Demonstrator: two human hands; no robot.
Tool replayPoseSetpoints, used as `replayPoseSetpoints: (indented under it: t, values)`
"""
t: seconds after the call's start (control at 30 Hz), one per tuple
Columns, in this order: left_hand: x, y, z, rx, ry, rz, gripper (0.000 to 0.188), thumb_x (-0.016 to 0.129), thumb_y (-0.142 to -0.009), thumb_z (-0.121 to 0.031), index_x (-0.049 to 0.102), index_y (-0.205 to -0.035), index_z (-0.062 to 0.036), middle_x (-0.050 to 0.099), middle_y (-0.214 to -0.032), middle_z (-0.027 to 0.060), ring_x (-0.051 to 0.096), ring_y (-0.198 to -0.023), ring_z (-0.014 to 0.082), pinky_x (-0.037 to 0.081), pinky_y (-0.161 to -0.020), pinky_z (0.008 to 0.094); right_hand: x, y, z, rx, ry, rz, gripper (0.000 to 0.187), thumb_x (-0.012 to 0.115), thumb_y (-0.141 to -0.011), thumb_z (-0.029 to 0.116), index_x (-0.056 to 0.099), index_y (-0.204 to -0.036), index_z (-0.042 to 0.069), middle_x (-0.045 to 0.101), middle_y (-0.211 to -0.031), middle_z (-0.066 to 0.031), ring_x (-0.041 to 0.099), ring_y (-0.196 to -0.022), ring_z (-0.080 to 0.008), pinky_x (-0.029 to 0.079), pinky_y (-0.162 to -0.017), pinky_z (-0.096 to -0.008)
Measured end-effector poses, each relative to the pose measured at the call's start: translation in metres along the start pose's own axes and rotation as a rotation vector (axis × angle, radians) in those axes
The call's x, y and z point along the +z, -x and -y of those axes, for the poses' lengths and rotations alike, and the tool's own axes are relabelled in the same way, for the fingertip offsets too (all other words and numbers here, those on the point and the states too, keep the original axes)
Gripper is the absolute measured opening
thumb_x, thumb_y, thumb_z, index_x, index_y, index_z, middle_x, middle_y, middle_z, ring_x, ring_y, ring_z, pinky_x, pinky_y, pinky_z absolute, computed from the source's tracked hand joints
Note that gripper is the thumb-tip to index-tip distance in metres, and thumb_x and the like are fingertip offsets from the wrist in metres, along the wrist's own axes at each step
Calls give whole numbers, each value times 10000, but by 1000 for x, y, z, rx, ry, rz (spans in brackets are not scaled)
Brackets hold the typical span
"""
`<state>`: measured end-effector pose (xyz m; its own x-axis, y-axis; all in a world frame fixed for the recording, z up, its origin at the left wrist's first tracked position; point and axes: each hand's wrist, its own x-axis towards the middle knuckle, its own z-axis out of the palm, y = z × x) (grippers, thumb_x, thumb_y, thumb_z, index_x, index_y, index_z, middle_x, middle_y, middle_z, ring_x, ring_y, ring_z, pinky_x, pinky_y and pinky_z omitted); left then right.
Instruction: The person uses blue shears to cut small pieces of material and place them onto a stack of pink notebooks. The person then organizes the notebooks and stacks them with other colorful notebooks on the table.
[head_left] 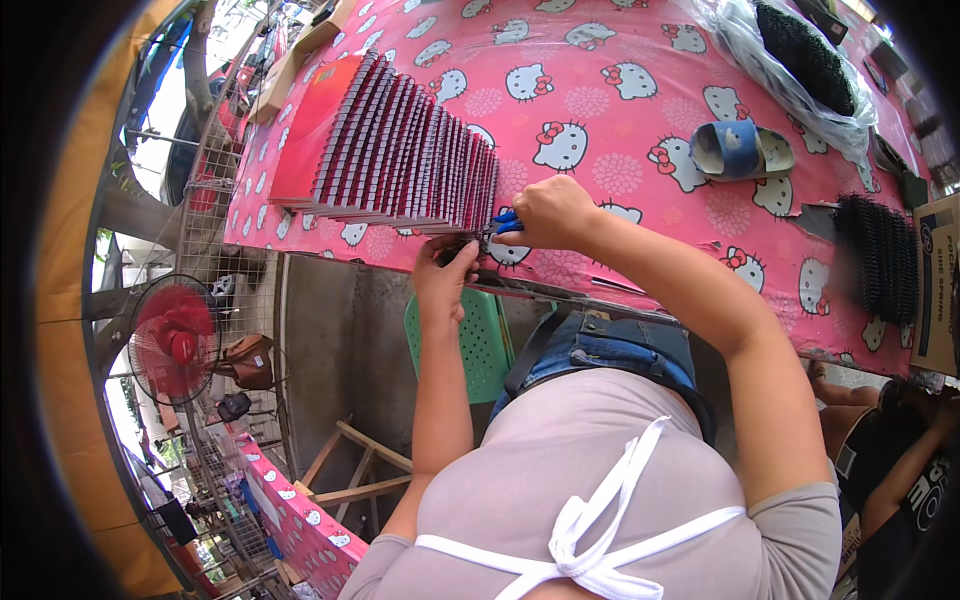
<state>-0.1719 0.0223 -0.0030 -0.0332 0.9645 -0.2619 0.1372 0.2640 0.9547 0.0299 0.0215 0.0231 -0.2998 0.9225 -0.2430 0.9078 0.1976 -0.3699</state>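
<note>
A long leaning row of red spiral notebooks [400, 150] stands on the pink cartoon-print table cover, with the coil-bound edges facing up and right. At the row's near right corner, my left hand [445, 275] has its thumb and fingers closed on the bottom edge of a notebook, by the end of its coil. My right hand [555, 212] is wrapped round a pair of blue-handled pliers [508, 221]. The pliers' jaws point left to that same corner, close to my left fingertips. My fingers partly hide what the jaws touch.
A blue slide sandal [740, 150] lies on the table [620, 175] to the right. Black plastic coils [875, 260] are bundled beside a cardboard box [937, 285]; more coils lie in a clear bag [805, 60]. Below are a green plastic chair [460, 335] and a red fan [175, 338]. Another person [900, 470] is at the right.
</note>
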Motion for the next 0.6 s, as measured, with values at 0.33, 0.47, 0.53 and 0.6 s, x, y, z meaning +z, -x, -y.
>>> replayPoseSetpoints:
  t: [0.33,0.47,0.53,0.6]
  values:
    - [3,1,3,-17,-64,33,359,789,-715,-123,564,-975,-22,634,-791,45,571,-593,99,450,-505,229,34,-5,-20,-194,200,-541,580,647,-712,592,640,-830,24,625,-817,-112,619,-813,-265,482,-722,-386]
    - [-3,-5,10,-12,-61,25,344,785,-716,-122,569,-967,-29,629,-782,31,566,-594,90,443,-503,223,19,-3,-6,-83,52,-165,589,656,-696,600,644,-801,21,632,-764,-105,638,-716,-266,495,-638,-376]
    - [-7,-7,9,-43,-73,29,372,784,-715,-132,568,-998,-25,627,-807,35,570,-606,97,442,-509,227,17,-2,-8,-58,35,-137,585,657,-696,600,644,-790,23,633,-751,-105,642,-696,-270,496,-621,-380]
    - [-10,-4,8,-80,-105,12,435,785,-714,-149,563,-1062,-12,625,-850,48,576,-626,115,443,-522,238,20,3,-17,-38,61,-189,572,653,-703,594,644,-779,27,634,-744,-108,643,-696,-278,498,-622,-390]
